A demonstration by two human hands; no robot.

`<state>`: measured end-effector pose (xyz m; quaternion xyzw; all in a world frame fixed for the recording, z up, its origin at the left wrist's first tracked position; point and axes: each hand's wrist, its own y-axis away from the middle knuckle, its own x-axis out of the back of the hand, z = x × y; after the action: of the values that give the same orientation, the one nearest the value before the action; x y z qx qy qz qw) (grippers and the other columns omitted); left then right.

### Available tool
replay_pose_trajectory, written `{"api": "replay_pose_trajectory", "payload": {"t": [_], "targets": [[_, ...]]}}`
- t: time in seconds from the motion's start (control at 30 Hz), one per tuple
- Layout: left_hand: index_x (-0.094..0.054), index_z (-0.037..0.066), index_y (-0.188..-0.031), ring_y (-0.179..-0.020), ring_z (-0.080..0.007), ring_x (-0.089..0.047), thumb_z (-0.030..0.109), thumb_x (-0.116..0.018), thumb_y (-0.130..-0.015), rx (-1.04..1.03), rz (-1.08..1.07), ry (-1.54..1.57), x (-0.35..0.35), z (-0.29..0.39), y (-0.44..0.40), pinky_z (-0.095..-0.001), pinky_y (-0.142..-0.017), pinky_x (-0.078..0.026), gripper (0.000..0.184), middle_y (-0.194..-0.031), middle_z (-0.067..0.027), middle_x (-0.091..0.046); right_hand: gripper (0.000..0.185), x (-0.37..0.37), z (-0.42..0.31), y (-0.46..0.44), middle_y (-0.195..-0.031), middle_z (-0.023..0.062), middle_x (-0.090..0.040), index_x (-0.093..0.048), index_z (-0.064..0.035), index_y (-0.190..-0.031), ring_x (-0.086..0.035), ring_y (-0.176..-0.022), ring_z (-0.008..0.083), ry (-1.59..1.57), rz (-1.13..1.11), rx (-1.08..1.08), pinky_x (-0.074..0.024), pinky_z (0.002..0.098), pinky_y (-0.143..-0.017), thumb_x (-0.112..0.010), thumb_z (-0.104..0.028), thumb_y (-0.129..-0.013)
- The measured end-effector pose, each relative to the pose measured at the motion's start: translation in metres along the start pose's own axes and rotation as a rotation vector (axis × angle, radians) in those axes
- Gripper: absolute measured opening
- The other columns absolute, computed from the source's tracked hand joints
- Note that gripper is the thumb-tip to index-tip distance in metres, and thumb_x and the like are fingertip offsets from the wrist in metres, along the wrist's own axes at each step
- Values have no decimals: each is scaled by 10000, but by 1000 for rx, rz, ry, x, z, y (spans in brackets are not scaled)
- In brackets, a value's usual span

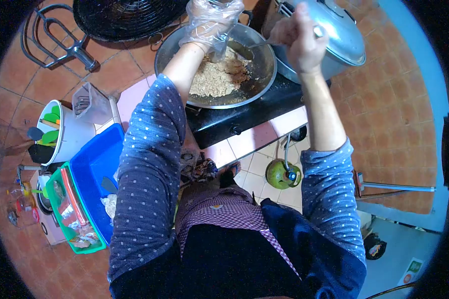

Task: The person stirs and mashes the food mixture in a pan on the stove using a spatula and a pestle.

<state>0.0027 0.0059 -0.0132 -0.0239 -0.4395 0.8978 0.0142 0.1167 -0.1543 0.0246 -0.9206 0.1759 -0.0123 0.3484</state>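
A wide metal pan (167,60) sits on the black stove and holds a pale brown crumbly mixture (212,82), darker on its right side. My left hand (212,22), in a clear plastic glove, is above the far part of the pan. The crinkled plastic hides its fingers. My right hand (304,45), bare and with a ring, is closed at the pan's right side with its thumb up. From it the handle of a metal spoon (242,50) runs left, and the spoon's bowl rests in the mixture.
A large lidded metal pot (336,32) stands right of the pan. Beyond the pan lies a black round tray (127,17), with a metal mixer paddle (67,47) beside it. At left are a white utensil bucket (72,134) and blue bin (92,164). Below the stove sits a green gas cylinder (277,174).
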Motion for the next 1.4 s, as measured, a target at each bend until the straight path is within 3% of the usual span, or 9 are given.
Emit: {"api": "replay_pose_trajectory", "payload": {"t": [0.2, 0.4, 0.77, 0.87, 0.9, 1.13, 1.17, 1.23, 1.4], "targets": [[-610, 41, -1225, -821, -238, -724, 279, -852, -762, 144, 30, 23, 8, 7, -2, -352, -783, -577, 574, -943, -112, -732, 542, 3, -73, -29, -433, -34, -300, -382, -185, -552, -283, -324, 120, -87, -30, 170, -241, 322, -329, -566, -344, -1036], [-641, 48, -1142, -819, -232, -719, 292, -847, -755, 169, 87, -70, 15, -9, -3, -360, -774, -569, 502, -932, -117, -731, 489, -18, 16, 10, -536, 48, -567, -600, -41, -602, -484, -459, 130, 385, 26, 112, -388, 312, -472, -573, -279, -1027], [-641, 49, -1120, -785, -220, -691, 271, -857, -760, 164, 59, -24, 22, -19, -2, -354, -742, -546, 475, -916, -88, -710, 502, 4, -60, -47, -428, -24, -320, -389, -198, -564, -320, -331, 127, -16, 17, 163, -242, 311, -338, -598, -332, -1000], [-619, 43, -1167, -809, -209, -685, 232, -860, -763, 172, 70, 82, 23, -22, -1, -349, -747, -542, 506, -957, -96, -705, 406, 41, -19, -46, -474, -8, -442, -512, -167, -612, -392, -358, 126, -759, 344, -299, -300, 290, -368, -631, -297, -978], [-596, 43, -1189, -829, -192, -668, 184, -860, -766, 203, 66, -9, 28, -11, 0, -339, -751, -536, 519, -978, -86, -688, 345, -15, -19, -27, -513, 10, -509, -587, -129, -670, -413, -372, 122, 59, 358, -121, -315, 288, -382, -650, -285, -971], [-580, 73, -1147, -819, -180, -648, 171, -795, -838, 432, 5, 821, 24, -76, 6, -325, -722, -517, 389, -950, -45, -638, 347, -13, -2, -57, -485, -14, -470, -615, -117, -664, -408, -379, 112, 52, 187, -99, -305, 294, -376, -662, -319, -942], [-567, 65, -1148, -806, -182, -643, 179, -795, -841, 218, -5, -18, 30, -34, 5, -327, -719, -515, 399, -936, -44, -632, 389, 1, -10, -73, -470, -28, -417, -527, -167, -618, -376, -375, 117, 141, 168, 43, -294, 294, -379, -643, -328, -953], [-558, 63, -1144, -799, -183, -640, 180, -796, -840, 236, 13, -22, 37, -9, 3, -328, -717, -515, 403, -928, -42, -627, 477, 47, -11, -107, -448, -35, -322, -337, -212, -591, -345, -378, 127, -730, -70, -277, -275, 308, -392, -602, -308, -975], [-532, 47, -1144, -777, -185, -629, 165, -803, -834, 216, 46, -63, 37, -18, 10, -340, -707, -515, 428, -910, -42, -613, 433, -22, -17, -72, -455, -7, -416, -491, -161, -580, -380, -362, 125, 141, 297, -55, -303, 319, -376, -632, -293, -967]]}}
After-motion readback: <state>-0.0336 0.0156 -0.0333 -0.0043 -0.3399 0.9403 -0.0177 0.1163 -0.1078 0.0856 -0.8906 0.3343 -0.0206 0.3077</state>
